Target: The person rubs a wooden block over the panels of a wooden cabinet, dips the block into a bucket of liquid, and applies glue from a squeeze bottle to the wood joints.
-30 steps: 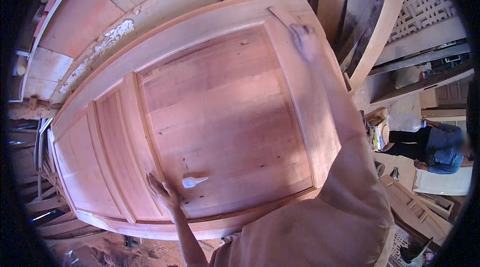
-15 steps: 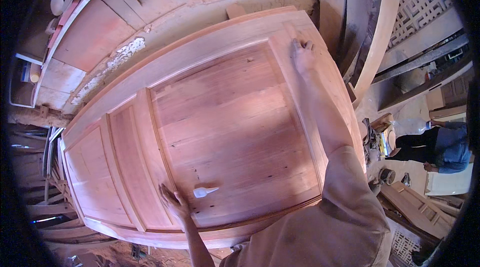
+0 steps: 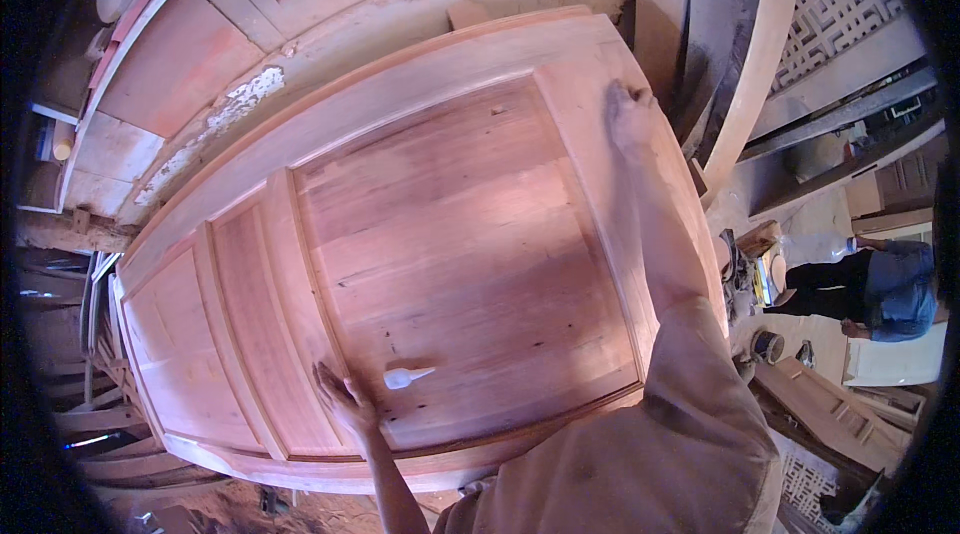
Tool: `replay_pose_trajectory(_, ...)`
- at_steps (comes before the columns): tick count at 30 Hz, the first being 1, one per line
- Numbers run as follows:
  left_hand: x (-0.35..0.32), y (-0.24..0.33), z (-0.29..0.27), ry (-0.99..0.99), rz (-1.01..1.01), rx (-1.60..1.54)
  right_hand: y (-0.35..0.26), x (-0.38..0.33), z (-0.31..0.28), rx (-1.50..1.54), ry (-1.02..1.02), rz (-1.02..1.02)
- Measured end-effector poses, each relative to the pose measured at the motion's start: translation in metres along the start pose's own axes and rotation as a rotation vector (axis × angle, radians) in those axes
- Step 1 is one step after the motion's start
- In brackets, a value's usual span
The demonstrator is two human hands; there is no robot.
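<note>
A large wooden panel door (image 3: 590,144) lies flat before me, with raised rails around its recessed panels. My left hand (image 3: 347,401) rests on it near the low edge, fingers spread across the moulding beside the large panel. Just right of that hand, a small white bottle with a pointed nozzle (image 3: 407,376) lies on the panel. My right arm reaches far across the door. At its end my right hand (image 3: 630,114) presses on the wide frame piece near the right edge, fingers curled down. Whatever is beneath those fingers, if anything, is hidden.
Boards (image 3: 745,84) lean at the right, near the door's corner, beside a carved lattice panel (image 3: 835,4). Another person (image 3: 895,289) in a blue top stands at the far right. Shelving (image 3: 80,159) runs along the left, with stacked timber (image 3: 70,424) below.
My right hand has slid right across the frame piece, closer to the door's outer edge. My left hand stays at the same spot on the moulding.
</note>
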State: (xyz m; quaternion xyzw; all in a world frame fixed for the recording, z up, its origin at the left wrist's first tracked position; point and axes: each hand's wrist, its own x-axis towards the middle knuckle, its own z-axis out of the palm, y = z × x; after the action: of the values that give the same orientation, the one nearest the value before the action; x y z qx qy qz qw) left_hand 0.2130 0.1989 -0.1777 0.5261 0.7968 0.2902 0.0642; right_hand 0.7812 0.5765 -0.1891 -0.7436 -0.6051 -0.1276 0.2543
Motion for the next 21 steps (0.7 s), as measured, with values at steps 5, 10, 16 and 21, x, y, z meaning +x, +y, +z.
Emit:
replay_pose_trajectory(5,0.000,-0.014,0.006,0.015,0.005,-0.062,-0.018,0.002,-0.002,0.180,-0.076,0.109)
replay_pose_trajectory(10,-0.001,-0.008,0.008,0.023,-0.017,-0.089,-0.031,-0.014,0.013,0.073,-0.140,-0.171)
replay_pose_trajectory(16,0.002,-0.006,0.001,-0.022,0.032,0.118,0.017,0.013,0.015,-0.022,-0.049,-0.182)
replay_pose_trajectory(21,0.000,-0.006,-0.002,-0.022,-0.019,0.065,0.042,0.005,-0.001,-0.040,0.064,0.006)
